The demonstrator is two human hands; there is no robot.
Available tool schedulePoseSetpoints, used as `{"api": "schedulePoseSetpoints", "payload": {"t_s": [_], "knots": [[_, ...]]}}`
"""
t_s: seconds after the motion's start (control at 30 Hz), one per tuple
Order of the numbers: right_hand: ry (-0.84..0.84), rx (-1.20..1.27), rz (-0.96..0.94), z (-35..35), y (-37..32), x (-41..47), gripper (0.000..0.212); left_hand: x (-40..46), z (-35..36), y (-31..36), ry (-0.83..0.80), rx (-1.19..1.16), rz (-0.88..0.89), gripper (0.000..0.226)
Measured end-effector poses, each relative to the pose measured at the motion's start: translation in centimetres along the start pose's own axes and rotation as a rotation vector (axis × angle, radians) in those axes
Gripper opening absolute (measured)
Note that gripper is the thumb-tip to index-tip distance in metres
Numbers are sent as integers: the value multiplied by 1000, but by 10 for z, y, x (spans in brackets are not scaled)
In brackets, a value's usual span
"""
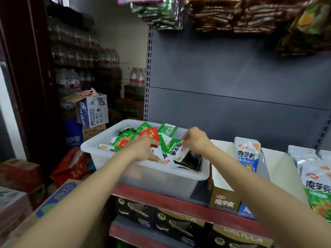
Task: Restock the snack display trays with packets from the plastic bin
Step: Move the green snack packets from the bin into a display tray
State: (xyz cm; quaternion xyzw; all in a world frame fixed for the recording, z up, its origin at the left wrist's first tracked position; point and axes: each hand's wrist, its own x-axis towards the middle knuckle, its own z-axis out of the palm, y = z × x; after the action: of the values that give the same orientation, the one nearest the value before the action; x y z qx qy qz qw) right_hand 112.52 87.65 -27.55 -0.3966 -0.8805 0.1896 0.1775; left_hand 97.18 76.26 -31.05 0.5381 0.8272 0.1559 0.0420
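Head view of a shop shelf. A translucent white plastic bin sits on the red-edged shelf, its near rim overhanging slightly toward the viewer and its right wall just beside an open display tray of brown card. The bin holds a loose heap of green, red and white snack packets. The left hand lies over the heap with fingers extended and spread, pressing on packets; no packet is visibly gripped. The right hand is above the bin's right half, its fingers curled and pinching the top edge of a white packet that hangs tilted over the pile. The brown tray's interior is mostly bare; upright blue-and-white packets stand at its right. Behind, a grey back panel leaves open space above the bin.
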Motion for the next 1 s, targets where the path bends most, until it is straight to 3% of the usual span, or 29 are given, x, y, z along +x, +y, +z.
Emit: {"api": "schedulePoseSetpoints", "payload": {"t_s": [0.17,0.27,0.4,0.53,0.67,0.8,1.0], "knots": [[345,50,-250,-28,14,-13,23,-1,-1,1,58,-57,20,76],[416,36,-395,-47,14,-19,21,-3,-2,18,222,-178,112,74],[429,116,-507,-64,13,-27,11,-1,-4,49,298,-274,247,70],[437,501,-385,-73,30,-35,18,-2,-5,65,396,-410,267,15],[348,790,-142,-79,59,-48,21,-7,1,91,377,-480,313,14],[346,1045,-22,-92,94,-67,15,-9,8,135,329,-611,351,17],[461,1049,-32,-128,154,-105,9,-6,32,216,163,-642,421,15]]}}
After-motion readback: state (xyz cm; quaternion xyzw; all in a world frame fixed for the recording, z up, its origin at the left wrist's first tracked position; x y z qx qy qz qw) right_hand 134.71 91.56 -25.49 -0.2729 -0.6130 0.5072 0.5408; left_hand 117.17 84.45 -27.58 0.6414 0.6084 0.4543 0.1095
